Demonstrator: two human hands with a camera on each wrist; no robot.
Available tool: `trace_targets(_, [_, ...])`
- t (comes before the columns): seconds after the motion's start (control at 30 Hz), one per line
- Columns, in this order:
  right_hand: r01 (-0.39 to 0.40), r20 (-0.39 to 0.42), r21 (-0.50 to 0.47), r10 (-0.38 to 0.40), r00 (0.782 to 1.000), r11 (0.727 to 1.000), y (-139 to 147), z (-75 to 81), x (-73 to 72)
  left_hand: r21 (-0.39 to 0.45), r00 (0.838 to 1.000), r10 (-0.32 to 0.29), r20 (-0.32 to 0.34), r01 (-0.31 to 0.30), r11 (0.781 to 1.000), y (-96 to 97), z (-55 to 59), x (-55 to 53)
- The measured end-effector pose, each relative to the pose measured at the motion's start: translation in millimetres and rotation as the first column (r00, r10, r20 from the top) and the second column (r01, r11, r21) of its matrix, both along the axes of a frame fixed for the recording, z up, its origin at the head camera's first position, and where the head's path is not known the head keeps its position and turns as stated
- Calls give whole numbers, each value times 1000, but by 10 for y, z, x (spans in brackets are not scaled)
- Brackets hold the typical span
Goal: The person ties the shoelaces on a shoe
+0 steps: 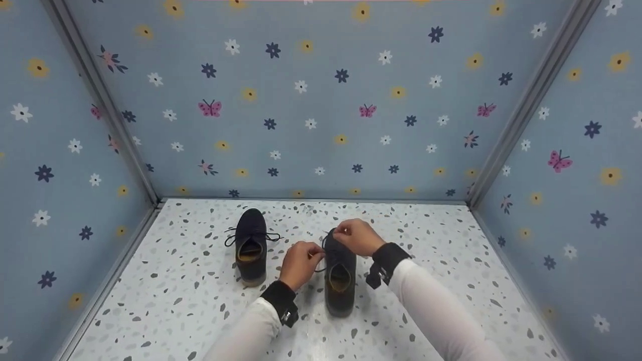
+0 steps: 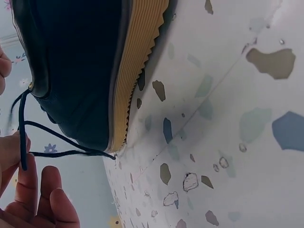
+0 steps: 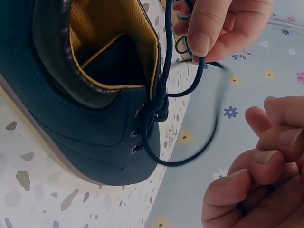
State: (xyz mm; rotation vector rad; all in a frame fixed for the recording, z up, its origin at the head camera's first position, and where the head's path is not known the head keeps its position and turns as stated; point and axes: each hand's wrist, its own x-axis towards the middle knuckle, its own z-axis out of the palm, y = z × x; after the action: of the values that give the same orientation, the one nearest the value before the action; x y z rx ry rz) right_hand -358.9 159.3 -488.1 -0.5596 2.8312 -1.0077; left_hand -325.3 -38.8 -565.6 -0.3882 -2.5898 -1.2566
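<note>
A dark navy lace-up shoe (image 1: pixel 340 301) with a tan lining stands on the floor, toe pointing away. My left hand (image 1: pixel 301 263) is at its left side, pinching the dark shoelace (image 3: pixel 166 61) between thumb and fingertips. A wide loop of the lace hangs from the knot over the tongue, partly blurred in the right wrist view. My right hand (image 1: pixel 360 238) hovers over the toe end, its fingers (image 3: pixel 266 159) loosely curled beside the loop with nothing seen between them. The left wrist view shows the shoe's ribbed tan sole (image 2: pixel 137 47).
A matching shoe (image 1: pixel 251 225) stands to the left, its lace tied in a bow. The speckled white floor (image 1: pixel 426 311) is bordered by blue flowered panels (image 1: pixel 321 100) at the back and both sides.
</note>
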Motion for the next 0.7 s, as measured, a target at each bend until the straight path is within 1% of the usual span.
trace_targets(0.17, [0, -16, -9, 0, 1000, 1000, 101, -12, -29, 11, 1000, 5, 8, -5, 1000, -1, -18, 2])
trace_targets(0.37, [10, -14, -3, -10, 1000, 1000, 239, 9, -37, 27, 999, 13, 44, -15, 1000, 14, -25, -11])
trace_targets(0.57, [20, -38, 6, -20, 999, 1000, 355, 5, -26, 39, 997, 31, 70, -33, 999, 15, 6, -27])
trace_targets(0.7, [26, -39, 6, -26, 999, 1000, 408, -35, 7, 46, 993, 38, 108, -43, 998, 17, 36, -32])
